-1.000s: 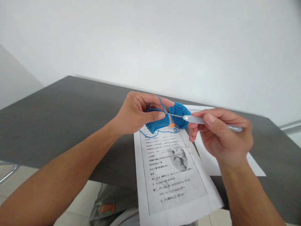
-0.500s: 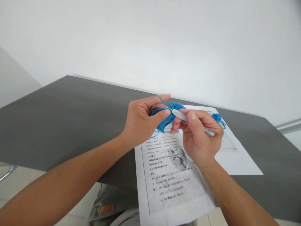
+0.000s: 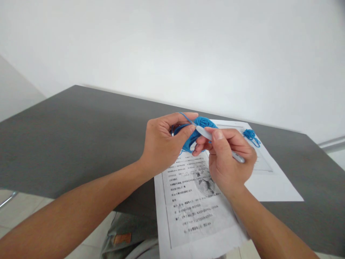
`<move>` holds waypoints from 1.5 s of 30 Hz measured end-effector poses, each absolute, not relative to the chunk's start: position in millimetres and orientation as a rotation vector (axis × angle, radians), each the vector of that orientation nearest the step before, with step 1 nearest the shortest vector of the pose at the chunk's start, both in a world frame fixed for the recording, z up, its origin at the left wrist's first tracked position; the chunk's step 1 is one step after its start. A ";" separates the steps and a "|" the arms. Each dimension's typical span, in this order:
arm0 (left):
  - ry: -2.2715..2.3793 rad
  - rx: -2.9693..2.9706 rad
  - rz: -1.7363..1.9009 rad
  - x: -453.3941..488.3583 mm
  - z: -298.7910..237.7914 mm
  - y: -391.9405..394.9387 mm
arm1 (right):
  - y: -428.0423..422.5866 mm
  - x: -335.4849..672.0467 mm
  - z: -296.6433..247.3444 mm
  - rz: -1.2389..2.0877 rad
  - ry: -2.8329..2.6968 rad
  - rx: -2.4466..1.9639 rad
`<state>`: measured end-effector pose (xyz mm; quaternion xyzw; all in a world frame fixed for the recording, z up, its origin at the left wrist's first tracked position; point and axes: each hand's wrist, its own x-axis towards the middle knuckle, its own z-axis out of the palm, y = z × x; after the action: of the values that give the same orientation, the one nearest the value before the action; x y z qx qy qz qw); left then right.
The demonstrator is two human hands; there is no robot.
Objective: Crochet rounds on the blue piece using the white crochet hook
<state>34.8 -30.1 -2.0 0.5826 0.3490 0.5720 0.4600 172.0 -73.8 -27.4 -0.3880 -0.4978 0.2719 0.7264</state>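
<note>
My left hand (image 3: 164, 138) pinches a blue crocheted piece (image 3: 188, 143) between thumb and fingers, with a strand of blue yarn running over its raised index finger. In my right hand (image 3: 229, 154) is a crochet hook with a pale grey handle (image 3: 203, 132), gripped like a pen. The hook's tip meets the work beside my left thumb, and fingers partly hide it. Just behind the hands lies a blue yarn ball (image 3: 206, 123).
Under the hands, a printed sheet (image 3: 194, 216) with text and a picture overhangs the table's front edge. A second white sheet (image 3: 277, 189) lies to the right, with a small blue yarn tangle (image 3: 251, 136) on it. The grey table (image 3: 81, 144) stands against a white wall (image 3: 172, 54).
My left index finger has lowered slightly and the crocheted piece has turned a little in my grip. My right hand has shifted slightly with the hook, its tip still at the work.
</note>
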 end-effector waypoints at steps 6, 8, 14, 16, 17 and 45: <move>0.679 1.146 1.347 34.4 -6.8 -24.0 | -76.9 173.1 -35.2 0.110 -1.398 -0.870; 0.600 1.046 1.313 33.9 -6.3 -22.6 | -78.1 176.0 -36.6 -0.044 -1.524 -0.855; 0.425 0.934 1.197 27.5 6.0 -23.4 | -78.4 180.5 -31.7 -0.261 -1.674 -0.805; 0.416 0.948 1.176 24.3 9.3 -23.3 | -77.9 181.9 -28.3 -0.255 -1.679 -0.762; 0.424 0.954 1.164 22.8 10.2 -22.9 | -77.7 183.2 -26.4 -0.251 -1.683 -0.750; 0.401 1.062 0.977 6.6 11.6 -1.5 | -75.7 231.4 -9.6 0.056 -1.821 -0.723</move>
<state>6.6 -1.5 11.6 0.4829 0.1824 0.4441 0.7323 231.4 -75.7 -9.6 -0.3063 -0.7717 0.0236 0.5569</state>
